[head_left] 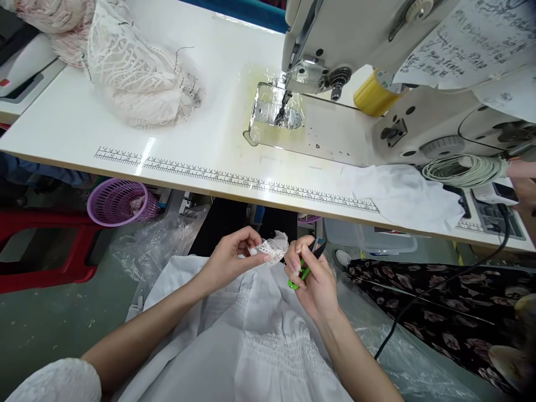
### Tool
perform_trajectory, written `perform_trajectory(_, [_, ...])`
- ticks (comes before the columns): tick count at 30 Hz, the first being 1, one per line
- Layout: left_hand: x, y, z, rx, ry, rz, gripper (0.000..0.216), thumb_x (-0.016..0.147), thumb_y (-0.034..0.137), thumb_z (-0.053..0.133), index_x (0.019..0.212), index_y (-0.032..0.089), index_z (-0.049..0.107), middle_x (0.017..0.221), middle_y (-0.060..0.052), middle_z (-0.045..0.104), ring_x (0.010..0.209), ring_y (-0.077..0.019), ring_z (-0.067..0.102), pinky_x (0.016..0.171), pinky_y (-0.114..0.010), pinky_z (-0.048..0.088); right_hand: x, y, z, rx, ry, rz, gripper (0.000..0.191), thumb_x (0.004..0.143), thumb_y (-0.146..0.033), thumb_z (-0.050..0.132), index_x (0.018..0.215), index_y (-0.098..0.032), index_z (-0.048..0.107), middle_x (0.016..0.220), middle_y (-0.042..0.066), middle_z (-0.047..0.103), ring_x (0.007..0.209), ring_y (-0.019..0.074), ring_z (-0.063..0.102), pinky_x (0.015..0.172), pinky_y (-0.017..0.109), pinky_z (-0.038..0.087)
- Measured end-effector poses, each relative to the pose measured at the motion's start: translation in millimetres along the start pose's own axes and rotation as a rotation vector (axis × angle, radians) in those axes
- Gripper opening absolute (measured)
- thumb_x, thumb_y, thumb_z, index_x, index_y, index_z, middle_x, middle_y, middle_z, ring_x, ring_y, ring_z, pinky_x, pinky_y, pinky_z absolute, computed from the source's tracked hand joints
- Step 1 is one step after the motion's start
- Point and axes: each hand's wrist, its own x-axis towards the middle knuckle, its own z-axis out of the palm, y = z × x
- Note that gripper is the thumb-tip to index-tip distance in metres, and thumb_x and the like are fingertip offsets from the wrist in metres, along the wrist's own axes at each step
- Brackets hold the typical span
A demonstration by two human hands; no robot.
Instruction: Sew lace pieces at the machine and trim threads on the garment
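Over my lap, my left hand (238,251) pinches a small piece of white lace (274,247) between thumb and fingers. Close to its right side, my right hand (312,273) is closed around small thread snips (305,273) with green handles and dark blades, which point up and to the right. The lace and the snips appear slightly apart. White gathered fabric (268,346) covers my lap below both hands. On the table at the upper left lies a heap of white lace pieces (138,78) with dark loose threads.
A sewing machine (330,50) stands on the white table (201,139), whose front edge carries a printed ruler (234,180). White cloth (410,195) and a coil of pale cord (464,169) lie right. Below are a purple basket (121,202), red stool (46,245) and hanging black cable (444,268).
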Motion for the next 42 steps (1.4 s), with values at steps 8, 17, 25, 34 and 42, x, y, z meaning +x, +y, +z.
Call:
perform_trajectory(8, [1,7,6,0.139,-0.018,0.024,0.022,0.079,0.042,0.076,0.079,0.02,0.075,0.07,0.001,0.053,0.067,-0.0124,0.048,0.061,-0.025,0.036,2,5,3,0.002,-0.037,0.002,0.019,0.096,-0.034,0.055,0.081,-0.022,0.055,0.063,-0.005,0.043,0.047,0.007,0.022,0.04,0.019,0.018])
perform_trajectory(17, [3,10,3,0.175,0.114,0.165,0.026,0.082,0.038,0.073,0.066,0.018,0.067,0.079,-0.002,0.053,0.072,-0.0139,0.05,0.06,-0.025,0.037,4,1,1,-0.046,0.033,-0.057,0.027,0.092,-0.034,0.061,0.072,-0.02,0.048,0.062,-0.006,0.03,0.049,0.0069,0.016,0.043,0.021,0.016])
perform_trajectory(25, [2,15,7,-0.056,0.14,-0.001,0.036,0.08,0.041,0.073,0.058,0.015,0.059,0.082,-0.002,0.058,0.051,-0.006,0.042,0.047,-0.024,0.032,5,-9,-1,-0.05,0.09,-0.113,0.029,0.091,-0.034,0.061,0.071,-0.021,0.046,0.062,-0.006,0.028,0.051,0.0086,0.016,0.043,0.021,0.017])
perform_trajectory(34, [14,16,9,-0.04,-0.068,-0.053,0.023,0.074,0.04,0.079,0.074,0.018,0.072,0.073,-0.001,0.058,0.068,-0.0125,0.051,0.059,-0.024,0.038,11,-3,8,0.037,0.027,-0.031,0.027,0.09,-0.036,0.064,0.073,-0.021,0.048,0.06,-0.007,0.028,0.049,0.007,0.016,0.042,0.019,0.019])
perform_trajectory(42, [11,17,10,-0.065,-0.036,-0.028,0.029,0.082,0.043,0.071,0.071,0.017,0.064,0.076,0.0,0.052,0.063,-0.0107,0.046,0.054,-0.023,0.036,10,-8,5,-0.004,0.066,-0.095,0.029,0.09,-0.033,0.063,0.07,-0.021,0.046,0.06,-0.006,0.028,0.05,0.0083,0.016,0.042,0.019,0.018])
